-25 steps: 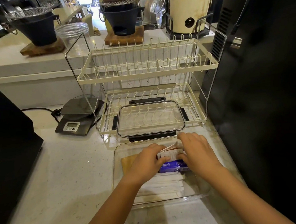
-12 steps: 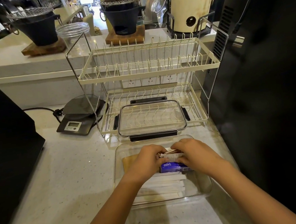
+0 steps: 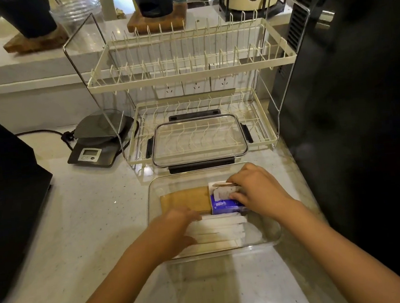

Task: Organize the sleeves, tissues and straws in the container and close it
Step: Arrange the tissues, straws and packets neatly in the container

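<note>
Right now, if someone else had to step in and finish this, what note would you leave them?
Left hand: resting on the white wrapped straws at the near side of the clear container; grip unclear.
Right hand: pressing on the tissue packs at the far right of the container.
Brown sleeves lie flat at the far left, beside the tissues.
Done: all three kinds of item are inside.
Left: finish straightening, then fetch the clear lid from the lower shelf of the dish rack behind and close the container.
</note>
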